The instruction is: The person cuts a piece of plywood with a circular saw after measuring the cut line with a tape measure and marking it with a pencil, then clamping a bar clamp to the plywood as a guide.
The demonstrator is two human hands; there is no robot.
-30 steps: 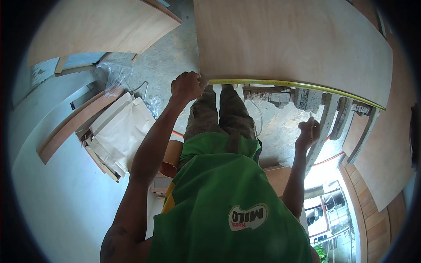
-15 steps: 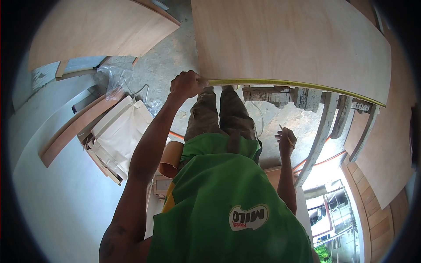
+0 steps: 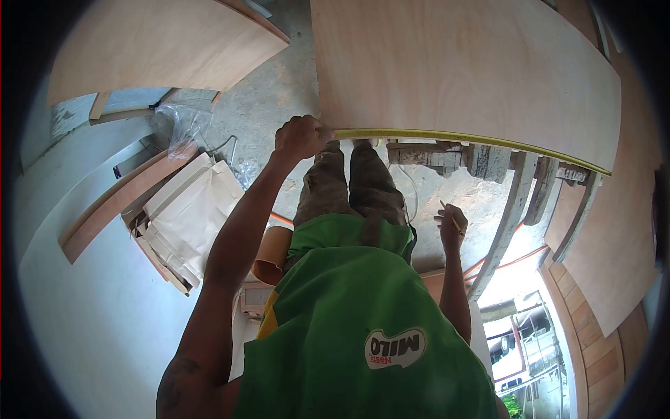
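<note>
My left hand (image 3: 303,138) is closed on the end of a yellow tape measure (image 3: 447,133), at the near left corner of a large plywood sheet (image 3: 460,70). The blade is stretched along the sheet's near edge to its right corner. My right hand (image 3: 452,222) is raised to the right of my legs, below the sheet's edge and apart from it. Its fingers are curled around a slim pencil (image 3: 458,226).
Timber supports (image 3: 504,227) stand beneath the sheet. Another plywood sheet (image 3: 167,49) is at upper left. A box with pale paper (image 3: 192,216) and clear plastic wrap (image 3: 183,126) lie at left. A brown tube (image 3: 271,255) is beside my waist. More plywood (image 3: 600,251) stands at right.
My right hand has moved slightly left with the pencil. My left hand stays on the tape measure at the sheet's corner, and the view has shifted a little.
</note>
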